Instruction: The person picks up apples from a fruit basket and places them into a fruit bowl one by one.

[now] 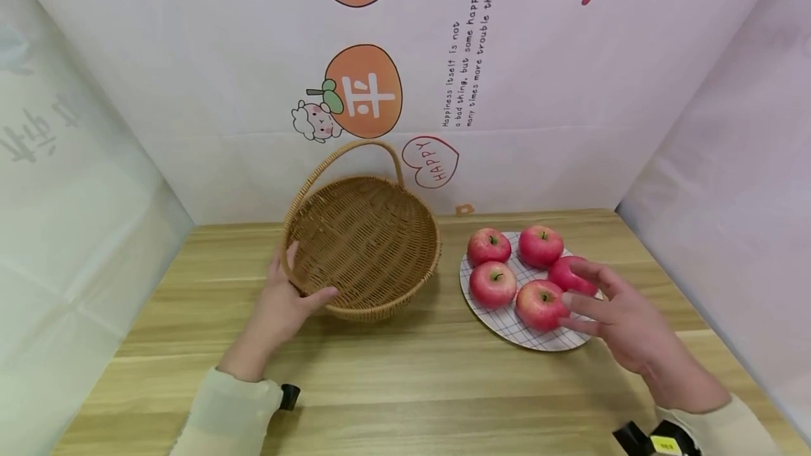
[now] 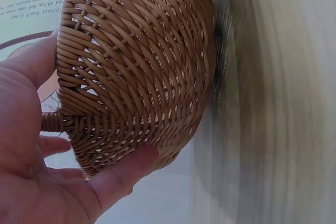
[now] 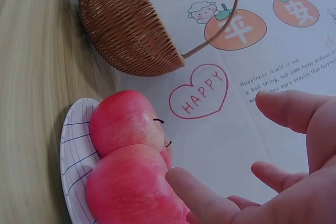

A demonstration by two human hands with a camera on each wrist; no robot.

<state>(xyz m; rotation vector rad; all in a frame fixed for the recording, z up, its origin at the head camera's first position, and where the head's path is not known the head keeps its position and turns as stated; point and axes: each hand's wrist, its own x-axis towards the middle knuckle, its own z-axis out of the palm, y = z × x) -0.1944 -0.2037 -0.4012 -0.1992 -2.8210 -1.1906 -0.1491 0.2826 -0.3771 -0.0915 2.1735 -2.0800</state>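
A wicker basket (image 1: 364, 245) with an arched handle stands on the left part of the table. My left hand (image 1: 285, 308) holds it at its near-left rim, by the foot of the handle. In the left wrist view the fingers (image 2: 123, 179) lie along the woven outer wall. Several red apples (image 1: 493, 285) sit on a round checked plate (image 1: 507, 329) to the right. Over the plate's right side is my right hand (image 1: 633, 326), its fingers spread and nothing between them. Its fingertips overlap the nearest apple (image 1: 541, 307) in the head view; the right wrist view shows apples (image 3: 131, 182) beside them.
The wooden table (image 1: 405, 385) ends at a white printed backdrop (image 1: 538, 90) behind the basket and plate. White sheets also hang at the left (image 1: 76, 146) and right (image 1: 728, 160) sides. The basket handle (image 1: 329, 157) rises in front of the backdrop.
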